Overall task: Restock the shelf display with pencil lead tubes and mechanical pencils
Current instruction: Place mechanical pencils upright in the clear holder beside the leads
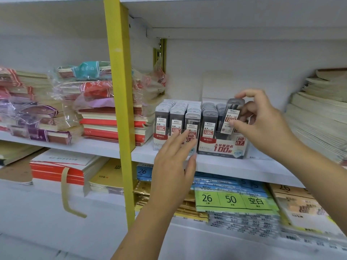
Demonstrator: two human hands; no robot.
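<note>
Two display boxes of pencil lead tubes stand side by side on the white shelf (234, 167). The left box (159, 136) holds rows of 0.5 HB tubes. The right box (223, 147) is marked HB 0.7. My right hand (262, 124) pinches one dark 0.7 lead tube (231, 117) between thumb and fingers, tilted, over the right box's front right slot. My left hand (174, 162) is open with straight fingers, fingertips touching the front of the left box near its right corner. No mechanical pencils are in view.
A yellow upright post (120, 102) divides the shelving. Wrapped notebook stacks (97, 113) lie left of the boxes, pale paper stacks (319, 117) to the right. Loose-leaf refill packs (232, 201) fill the shelf below. The shelf above (244, 17) overhangs closely.
</note>
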